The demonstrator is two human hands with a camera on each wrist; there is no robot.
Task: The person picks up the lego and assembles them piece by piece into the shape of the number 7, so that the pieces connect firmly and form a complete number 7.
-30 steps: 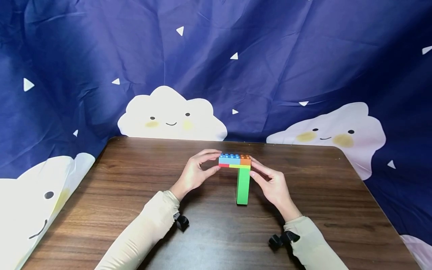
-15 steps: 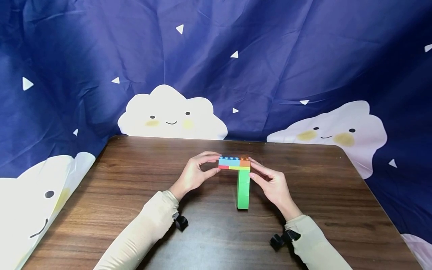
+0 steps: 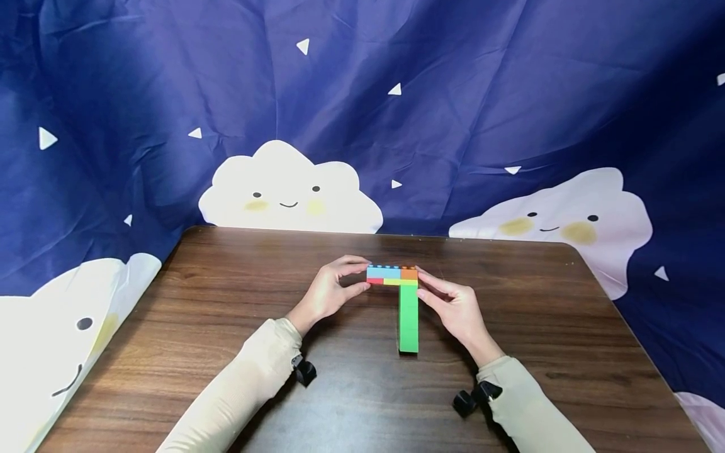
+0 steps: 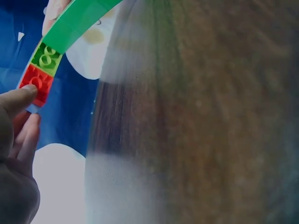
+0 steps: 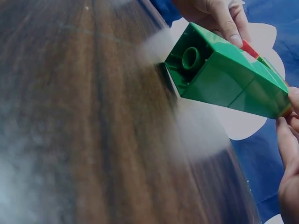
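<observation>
Both hands hold one assembly of toy building bricks in the air above the table. Its top row joins a light blue brick (image 3: 382, 273) and an orange brick (image 3: 409, 274). Beneath run a red brick (image 4: 36, 84) and a yellow-green brick (image 4: 46, 58). A green brick column (image 3: 408, 319) hangs from the right end; its hollow underside shows in the right wrist view. My left hand (image 3: 328, 289) pinches the left end, thumb on the red brick's underside. At the right end, my right hand (image 3: 457, 309) pinches the orange end, thumb by the column's top.
A brown wood-grain table (image 3: 238, 270) lies below the hands. Behind it hangs a dark blue cloth (image 3: 430, 126) printed with white clouds. Each wrist carries a black strapped-on camera, such as the left camera (image 3: 304, 371).
The brick assembly has dipped slightly and tilted, so its top studs show less and the green column's foot sits lower in the head view. Both hands keep their hold.
</observation>
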